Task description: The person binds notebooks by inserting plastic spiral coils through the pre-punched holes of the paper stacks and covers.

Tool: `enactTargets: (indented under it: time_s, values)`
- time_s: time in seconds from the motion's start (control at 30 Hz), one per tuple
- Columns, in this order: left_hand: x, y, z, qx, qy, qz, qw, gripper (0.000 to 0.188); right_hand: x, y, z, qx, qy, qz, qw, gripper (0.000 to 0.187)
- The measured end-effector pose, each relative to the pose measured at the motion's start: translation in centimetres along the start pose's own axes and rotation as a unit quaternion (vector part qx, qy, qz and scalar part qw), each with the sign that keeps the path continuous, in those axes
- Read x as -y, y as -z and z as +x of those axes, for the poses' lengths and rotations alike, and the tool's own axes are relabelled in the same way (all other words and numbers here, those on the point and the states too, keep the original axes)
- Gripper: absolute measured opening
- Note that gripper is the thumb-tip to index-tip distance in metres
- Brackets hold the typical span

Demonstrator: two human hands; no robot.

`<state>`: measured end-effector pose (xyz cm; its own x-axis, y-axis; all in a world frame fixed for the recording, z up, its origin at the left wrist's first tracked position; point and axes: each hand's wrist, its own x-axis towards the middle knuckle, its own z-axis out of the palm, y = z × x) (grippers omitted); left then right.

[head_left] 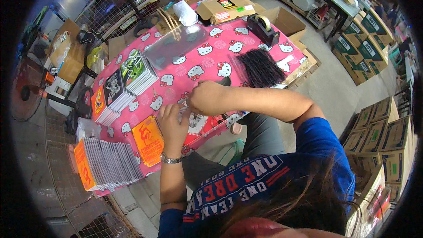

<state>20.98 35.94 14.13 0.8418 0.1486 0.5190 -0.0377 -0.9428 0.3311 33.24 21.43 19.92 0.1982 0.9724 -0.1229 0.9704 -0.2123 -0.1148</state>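
Observation:
A notebook with a red, white and black cover (206, 124) lies at the table's near edge, partly hidden under my hands. My left hand (172, 125), with a metal watch on its wrist, grips the notebook's left side with bent fingers. Just right of it, my right hand (207, 99) is closed in a fist at the notebook's upper left corner. What its fingers pinch is hidden; a small dark piece (225, 81) shows just beyond its knuckles. An orange spiral notebook (147, 141) lies flat left of my left hand.
Stacked spiral notebooks (112, 163) stand at the near left, and more notebooks (137, 72) farther back. Black plastic coils (261, 68) lie at the right, below a tape dispenser (263, 30). Clear plastic sheets (169, 48) lie at the back. Cartons (381, 136) stack at the right.

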Motion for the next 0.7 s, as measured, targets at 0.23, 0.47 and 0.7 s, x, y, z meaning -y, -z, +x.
enactTargets:
  time_s: [0.23,0.47,0.7]
  values:
    - [0.2,0.8,-0.3,-0.054,0.003,0.054,0.997,0.033,-14.5,-8.2,3.8,-0.071,-0.093,0.226,0.967,0.050]
    - [1.0,0.7,-1.3,-0.038,0.149,-0.098,0.983,0.044,-13.7,-19.3,3.1,-0.054,-0.119,-0.023,0.991,0.055]
    - [1.5,-0.4,-1.0,-0.044,0.147,-0.155,0.976,0.041,-11.6,-20.5,5.4,-0.055,-0.278,0.075,0.956,0.044]
